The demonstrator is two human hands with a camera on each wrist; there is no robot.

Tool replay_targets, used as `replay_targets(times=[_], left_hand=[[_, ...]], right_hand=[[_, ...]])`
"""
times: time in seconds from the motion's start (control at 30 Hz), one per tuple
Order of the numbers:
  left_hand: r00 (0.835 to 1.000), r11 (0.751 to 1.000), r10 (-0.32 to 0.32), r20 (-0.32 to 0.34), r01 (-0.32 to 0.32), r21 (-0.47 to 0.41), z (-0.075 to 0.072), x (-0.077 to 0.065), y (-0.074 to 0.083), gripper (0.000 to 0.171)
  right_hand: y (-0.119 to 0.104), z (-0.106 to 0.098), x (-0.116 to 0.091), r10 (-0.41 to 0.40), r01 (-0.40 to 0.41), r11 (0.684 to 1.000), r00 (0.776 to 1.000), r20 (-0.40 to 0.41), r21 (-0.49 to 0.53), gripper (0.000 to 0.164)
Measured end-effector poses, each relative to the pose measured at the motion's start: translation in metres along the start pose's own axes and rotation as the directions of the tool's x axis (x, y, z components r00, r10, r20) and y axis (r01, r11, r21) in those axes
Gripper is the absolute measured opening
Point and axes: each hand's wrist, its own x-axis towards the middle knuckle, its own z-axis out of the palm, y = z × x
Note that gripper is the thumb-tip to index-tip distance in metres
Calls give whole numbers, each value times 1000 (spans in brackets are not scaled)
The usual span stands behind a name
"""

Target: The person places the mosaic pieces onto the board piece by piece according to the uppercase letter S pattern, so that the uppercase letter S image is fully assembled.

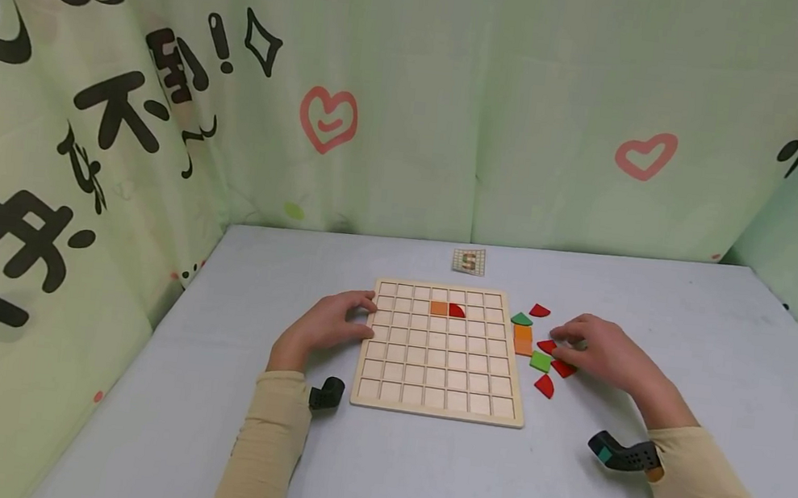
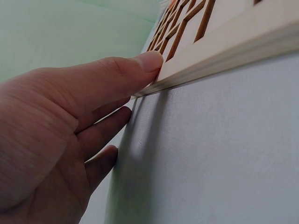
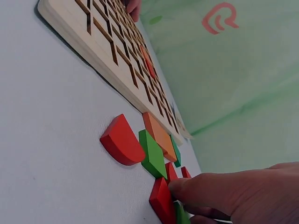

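Observation:
A wooden grid board (image 1: 406, 373) lies on the table, with an orange square (image 1: 439, 308) and a red quarter-round piece (image 1: 456, 311) in neighbouring cells of an upper row. My left hand (image 1: 328, 324) is at its left edge; in the left wrist view the thumb (image 2: 150, 60) rests on the rim, the other fingers loosely extended. Right of the board, my right hand (image 1: 603, 352) reaches over loose pieces, thumb and fingers apart. Its thumb touches or nearly touches a red piece (image 3: 162, 200). A green piece (image 3: 181, 213) is partly hidden below that thumb.
Beside the board's right edge lie orange pieces (image 1: 523, 341), a light green square (image 1: 540, 361), a dark green piece (image 1: 521, 319) and a red quarter-round (image 1: 544, 386). A small patterned card (image 1: 469, 261) lies behind the board. A printed curtain (image 1: 412, 121) hangs behind the table.

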Motion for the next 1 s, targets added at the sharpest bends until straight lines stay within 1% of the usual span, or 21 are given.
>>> replay_targets(times=[0.1, 0.27, 0.4, 0.53, 0.7, 0.83, 1.0], left_hand=[[1000, 1000, 0, 1, 0, 1, 0, 0, 0, 35], [1000, 1000, 6, 2, -6, 2, 0, 0, 0, 36], [1000, 1000, 6, 4, -6, 6, 0, 0, 0, 36], [1000, 1000, 2, 3, -2, 10, 0, 0, 0, 36], [1000, 1000, -1, 4, 1, 12, 0, 0, 1, 36], [1000, 1000, -1, 4, 1, 8, 0, 0, 0, 36], [1000, 1000, 1, 5, -1, 5, 0, 1, 0, 36]], right_hand=[[-1, 1, 1, -14, 14, 1000, 1000, -7, 2, 32], [-1, 3, 2, -22, 22, 1000, 1000, -14, -6, 29], [0, 4, 3, -30, 30, 1000, 999, -19, -2, 30], [0, 4, 3, -38, 37, 999, 999, -21, -4, 35], [-1, 5, 4, -15, 15, 1000, 1000, -27, -2, 38], [-1, 6, 5, -15, 15, 1000, 999, -32, 0, 33], [-2, 5, 5, -38, 37, 999, 999, -24, -5, 30]])
